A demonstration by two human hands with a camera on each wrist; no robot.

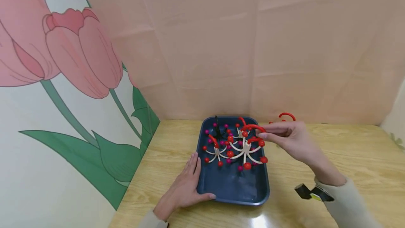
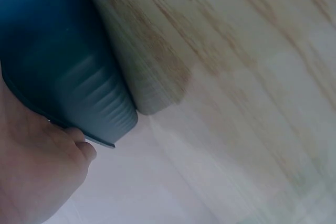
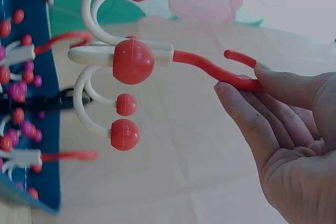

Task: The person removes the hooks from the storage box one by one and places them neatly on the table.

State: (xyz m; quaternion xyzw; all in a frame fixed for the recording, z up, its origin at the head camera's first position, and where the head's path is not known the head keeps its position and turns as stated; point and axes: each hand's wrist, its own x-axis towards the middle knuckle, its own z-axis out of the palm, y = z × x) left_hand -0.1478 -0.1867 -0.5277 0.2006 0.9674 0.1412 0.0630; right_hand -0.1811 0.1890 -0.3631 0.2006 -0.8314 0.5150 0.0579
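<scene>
The right hand point(image 1: 292, 140) has a narrow grip: thumb and fingers pinch the red hook of a white massager-like piece point(image 1: 246, 147), whose curved white arms end in red balls. The piece is held in the air over the right part of a dark blue tray point(image 1: 234, 192), hook towards the fingers, as the right wrist view confirms. The left hand point(image 1: 185, 187) has a wide grip: its fingers lie straight along the tray's left side and its thumb rests at the near rim. Inside the tray are two similar white pieces with red hooks, one at left point(image 1: 217, 152) and one towards the far end point(image 1: 240, 134), and a black piece point(image 1: 216, 129) among magenta balls; how these overlap cannot be told. Another red hook point(image 1: 287, 116) shows beyond the right hand, its lower part hidden. The tray stands on a wood-grained surface point(image 1: 158, 157), before a pinkish cloth point(image 1: 202, 45), with a tulip-painted wall point(image 1: 82, 52) at left.
</scene>
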